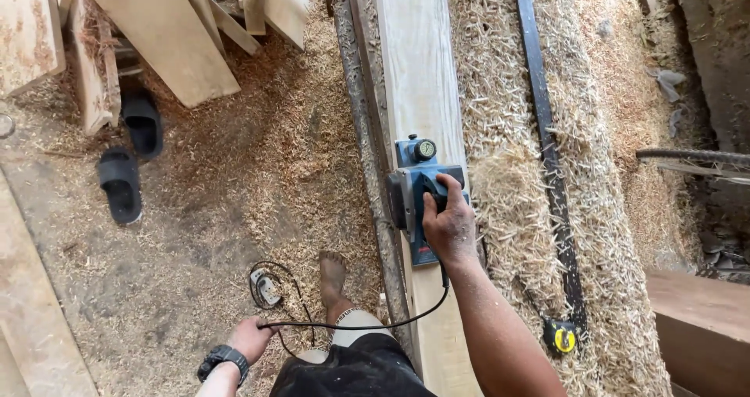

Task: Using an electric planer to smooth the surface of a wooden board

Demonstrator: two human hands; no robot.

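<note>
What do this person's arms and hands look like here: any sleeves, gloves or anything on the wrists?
Both hands are bare, with no gloves. The right hand comes off a forearm with no sleeve in view. The left hand has a chunky black wristwatch with a wide strap on its wrist; no sleeve shows there either. No rings or markings can be made out.

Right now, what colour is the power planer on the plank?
Blue, with black handle and knob: the electric planer, head view.

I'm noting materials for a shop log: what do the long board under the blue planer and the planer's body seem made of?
Board: pale bare wood, grain streaks showing, unfinished, with shavings beside it. Planer, gripped by the right hand: body looks like matte blue moulded plastic; its underside is hidden.
</note>
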